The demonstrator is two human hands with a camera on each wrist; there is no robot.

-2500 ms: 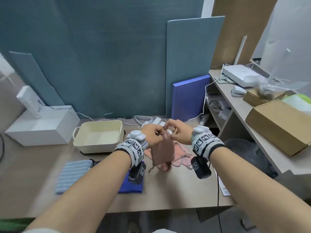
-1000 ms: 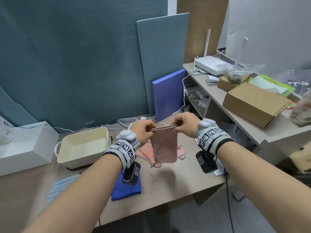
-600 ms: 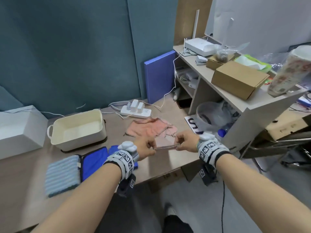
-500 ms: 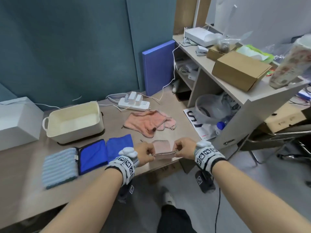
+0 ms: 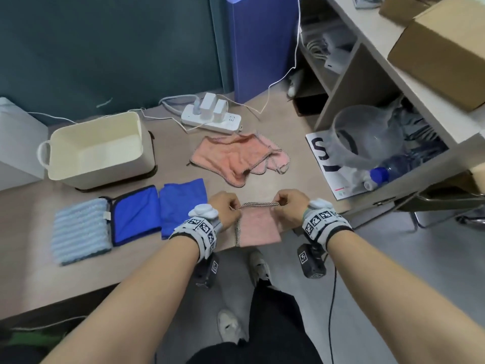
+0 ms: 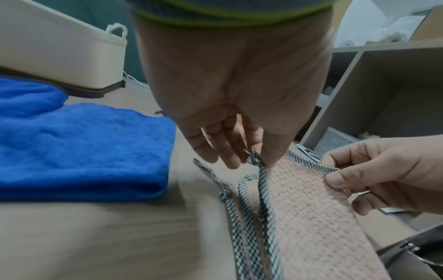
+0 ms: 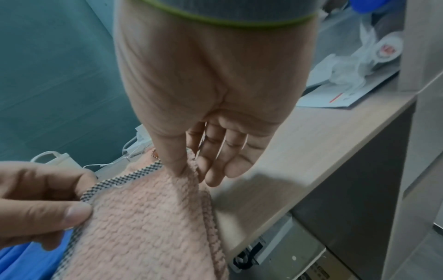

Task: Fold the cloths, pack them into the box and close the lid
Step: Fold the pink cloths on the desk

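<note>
**Laying the folded pink cloth down square at the table's front edge**

The pink cloth (image 5: 258,227), already folded into a narrow panel with checked binding along its top and left edges, is stretched between both hands just above the front edge of the table (image 5: 136,261), with its lower part hanging past that edge. The left hand (image 5: 226,212) pinches the top left corner between thumb and forefinger, its other fingers loosely curled; the right hand (image 5: 290,206) pinches the top right corner the same way.

To do this step well, I judge the 2 pinches should stay level and taut so the layers do not slide apart, and the panel should go down further in on the table, since cloth hanging over the edge could slip off. The left wrist view shows several binding strips splayed at the left corner (image 6: 251,189), so those edges likely need squaring up before any further fold is pressed flat.

Just left of the hands lie 2 folded blue cloths (image 5: 160,208) and a folded striped light-blue cloth (image 5: 80,233). Behind, a second pink cloth (image 5: 236,158) lies crumpled, not yet folded. The cream box (image 5: 97,149) stands open and empty at the back left; a dark piece showing under it may be its lid, though I cannot tell. A power strip (image 5: 211,119) sits beyond the crumpled cloth.
</note>
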